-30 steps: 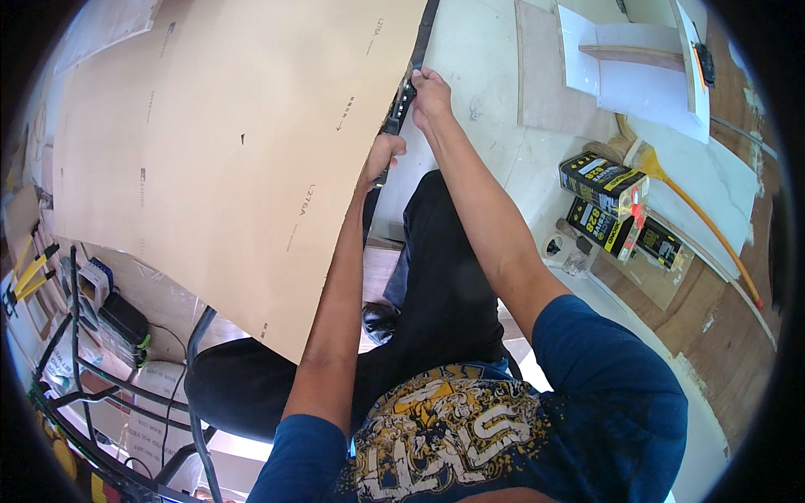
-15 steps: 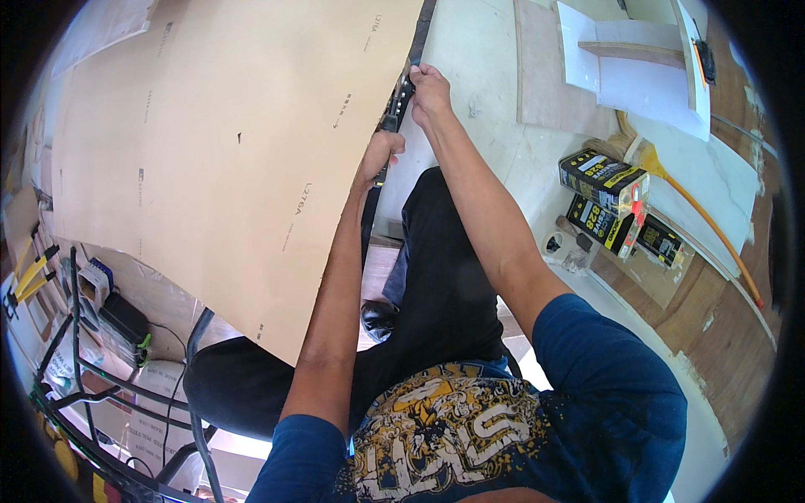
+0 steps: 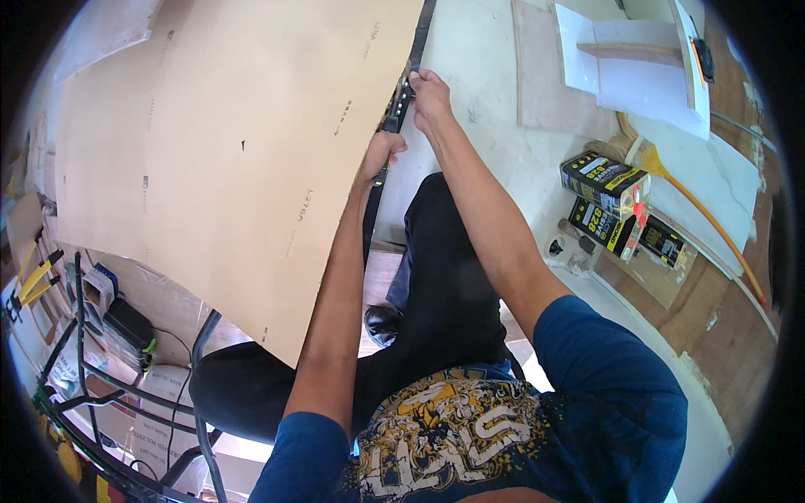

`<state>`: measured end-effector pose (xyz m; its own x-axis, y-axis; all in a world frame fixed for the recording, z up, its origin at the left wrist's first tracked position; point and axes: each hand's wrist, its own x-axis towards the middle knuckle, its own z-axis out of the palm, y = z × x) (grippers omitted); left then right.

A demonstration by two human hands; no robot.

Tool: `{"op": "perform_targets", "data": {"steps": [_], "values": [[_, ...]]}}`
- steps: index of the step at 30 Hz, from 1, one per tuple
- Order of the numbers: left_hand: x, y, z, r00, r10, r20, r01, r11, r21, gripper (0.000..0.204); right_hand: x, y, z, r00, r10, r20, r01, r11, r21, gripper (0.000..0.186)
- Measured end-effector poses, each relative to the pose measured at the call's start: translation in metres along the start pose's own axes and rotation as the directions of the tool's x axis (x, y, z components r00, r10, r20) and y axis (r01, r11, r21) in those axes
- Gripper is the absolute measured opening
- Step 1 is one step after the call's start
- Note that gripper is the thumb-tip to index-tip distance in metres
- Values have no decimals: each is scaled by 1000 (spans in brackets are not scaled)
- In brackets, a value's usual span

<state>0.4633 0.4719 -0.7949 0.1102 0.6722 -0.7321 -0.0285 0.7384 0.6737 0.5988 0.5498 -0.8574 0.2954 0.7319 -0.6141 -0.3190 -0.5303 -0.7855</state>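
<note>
A large beige board with printed markings fills the upper left. Along its right edge runs a dark strip, where a black tool with a row of pale dots and a little yellow at its lower end lies. My left hand is closed on this tool at the board's edge, its fingertips partly hidden. Farther up the same edge, my right hand is closed, thumb and fingers pinched on the tool's upper part or the strip beside it; I cannot tell which.
My black-trousered legs are below. At right are a white shelf box, several rectangular cans, a yellow-handled broom and loose panels. At left stand a tubular metal frame, yellow-handled tools and a black case.
</note>
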Motion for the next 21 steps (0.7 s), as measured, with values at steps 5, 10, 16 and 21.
{"op": "perform_targets", "data": {"steps": [5,10,16,21], "values": [[-13,16,2,985,172,-28,-170,983,75,49,11,-10,-19,983,29,184,-2,990,-144,30],[-23,22,8,987,151,-51,-152,988,-17,55,24,-43,-5,980,48,193,-72,990,121,31],[-3,8,-7,980,193,-54,-150,886,439,42,50,-22,2,995,37,93,-41,998,39,27],[-12,19,-1,990,125,-57,-98,932,349,19,65,-9,-6,995,56,88,-72,980,184,26]]}}
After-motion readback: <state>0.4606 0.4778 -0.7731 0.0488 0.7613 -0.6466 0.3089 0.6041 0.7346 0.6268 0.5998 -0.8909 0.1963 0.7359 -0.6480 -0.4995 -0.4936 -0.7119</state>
